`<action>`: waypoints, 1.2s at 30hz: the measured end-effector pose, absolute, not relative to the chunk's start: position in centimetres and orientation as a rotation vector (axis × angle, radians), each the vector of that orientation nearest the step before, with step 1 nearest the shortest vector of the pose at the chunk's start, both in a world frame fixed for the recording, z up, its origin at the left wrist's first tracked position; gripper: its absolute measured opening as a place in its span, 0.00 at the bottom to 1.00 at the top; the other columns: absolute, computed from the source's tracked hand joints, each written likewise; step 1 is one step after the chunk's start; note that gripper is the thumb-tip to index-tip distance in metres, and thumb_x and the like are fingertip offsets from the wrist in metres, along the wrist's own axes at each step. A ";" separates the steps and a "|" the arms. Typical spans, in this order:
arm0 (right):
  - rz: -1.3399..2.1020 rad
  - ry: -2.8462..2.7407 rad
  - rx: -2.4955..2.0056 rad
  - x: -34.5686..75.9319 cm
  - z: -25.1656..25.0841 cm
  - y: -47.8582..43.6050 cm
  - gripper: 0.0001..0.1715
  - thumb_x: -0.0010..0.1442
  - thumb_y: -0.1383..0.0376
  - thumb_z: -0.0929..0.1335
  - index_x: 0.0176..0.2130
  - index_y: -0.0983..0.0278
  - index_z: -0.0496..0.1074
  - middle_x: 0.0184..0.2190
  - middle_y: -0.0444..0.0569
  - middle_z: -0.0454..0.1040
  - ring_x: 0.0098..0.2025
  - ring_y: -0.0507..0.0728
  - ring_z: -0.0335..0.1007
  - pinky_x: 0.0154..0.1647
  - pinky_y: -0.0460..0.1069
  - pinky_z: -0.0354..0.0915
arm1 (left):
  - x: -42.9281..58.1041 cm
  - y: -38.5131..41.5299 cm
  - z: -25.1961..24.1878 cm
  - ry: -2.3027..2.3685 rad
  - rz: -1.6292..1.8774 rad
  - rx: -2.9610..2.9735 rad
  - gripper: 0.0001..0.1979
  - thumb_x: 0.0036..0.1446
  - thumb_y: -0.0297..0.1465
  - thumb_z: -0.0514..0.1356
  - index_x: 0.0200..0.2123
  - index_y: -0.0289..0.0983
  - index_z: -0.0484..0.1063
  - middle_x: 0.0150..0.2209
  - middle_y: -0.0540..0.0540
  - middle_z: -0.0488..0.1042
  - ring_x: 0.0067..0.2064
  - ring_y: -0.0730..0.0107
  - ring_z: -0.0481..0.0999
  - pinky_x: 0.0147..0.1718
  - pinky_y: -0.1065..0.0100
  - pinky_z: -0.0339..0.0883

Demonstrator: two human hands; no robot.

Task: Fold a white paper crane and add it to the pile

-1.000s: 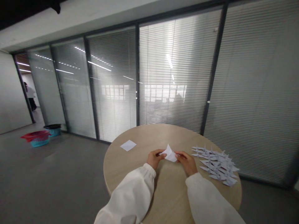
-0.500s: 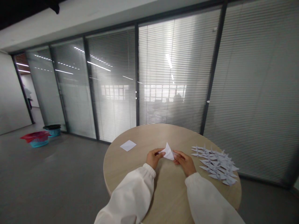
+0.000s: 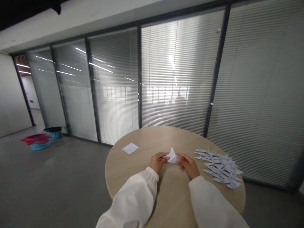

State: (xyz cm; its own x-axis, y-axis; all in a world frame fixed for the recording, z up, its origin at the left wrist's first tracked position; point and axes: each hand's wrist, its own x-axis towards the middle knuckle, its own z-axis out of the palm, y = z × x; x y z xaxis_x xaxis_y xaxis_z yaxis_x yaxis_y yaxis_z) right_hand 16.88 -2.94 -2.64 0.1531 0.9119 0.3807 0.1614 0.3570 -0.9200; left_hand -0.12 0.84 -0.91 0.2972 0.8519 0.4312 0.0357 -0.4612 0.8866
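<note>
Left hand gripping folded paper above middle of table; right hand apparently pinching its right side; flat sheet lying near far left edge, folded shapes crowding right edge

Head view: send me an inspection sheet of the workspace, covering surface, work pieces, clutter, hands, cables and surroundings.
Surface: round, light wood-toned table.
Work pieces: folded white paper with an upright point between the hands; flat white diamond-shaped paper sheet lying toward the table's left.
Clutter: crowded cluster of pointed, folded white paper pieces near the right edge, too small to count.
Left hand: pinching the folded paper's left side.
Right hand: fingers at its right side; grip unclear.
Cables: nothing seen.
Surroundings: grey floor; blue bin with red liner and blue bin with black liner at left; dark-framed glass partition with blinds beyond the table.
</note>
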 end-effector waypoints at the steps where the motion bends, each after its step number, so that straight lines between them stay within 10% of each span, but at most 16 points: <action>1: 0.755 -1.316 -1.075 16.9 -2.6 -2.9 0.22 0.47 0.56 0.65 0.41 0.65 0.68 0.27 0.48 0.72 0.26 0.53 0.67 0.19 0.43 0.60 | -0.1 0.9 -1.0 0.792 1.243 1.749 0.15 0.44 0.33 0.58 0.37 0.34 0.72 0.36 0.43 0.73 0.28 0.72 0.70 0.27 0.71 0.67; 9: 0.891 -1.206 -1.018 17.1 -2.8 -2.7 0.22 0.40 0.55 0.69 0.33 0.67 0.71 0.26 0.50 0.73 0.28 0.55 0.69 0.21 0.45 0.64 | 0.0 1.0 -1.1 0.815 1.296 1.642 0.23 0.45 0.37 0.57 0.46 0.36 0.65 0.41 0.41 0.68 0.29 0.75 0.68 0.23 0.73 0.66; 18: 1.016 -1.063 -0.980 16.8 -2.5 -3.1 0.23 0.40 0.54 0.69 0.33 0.66 0.70 0.26 0.50 0.74 0.29 0.56 0.71 0.27 0.47 0.67 | 0.4 -0.2 -0.6 0.796 1.176 1.752 0.53 0.30 0.23 0.65 0.56 0.48 0.38 0.37 0.48 0.62 0.24 0.83 0.62 0.21 0.78 0.59; 29: 0.525 -1.329 -1.210 16.2 -2.6 -3.1 0.17 0.46 0.54 0.66 0.31 0.64 0.68 0.29 0.49 0.73 0.30 0.55 0.69 0.29 0.48 0.64 | -0.1 0.3 -0.7 0.964 1.164 2.061 0.28 0.41 0.31 0.59 0.50 0.41 0.60 0.22 0.54 0.62 0.24 0.78 0.59 0.25 0.74 0.56; 36: 0.325 -1.454 -1.190 15.5 -2.4 -3.2 0.23 0.44 0.60 0.67 0.41 0.61 0.63 0.31 0.46 0.70 0.29 0.53 0.67 0.27 0.47 0.64 | -0.1 0.4 -1.0 0.996 1.223 2.134 0.26 0.43 0.33 0.58 0.49 0.40 0.61 0.34 0.47 0.70 0.31 0.71 0.66 0.32 0.70 0.61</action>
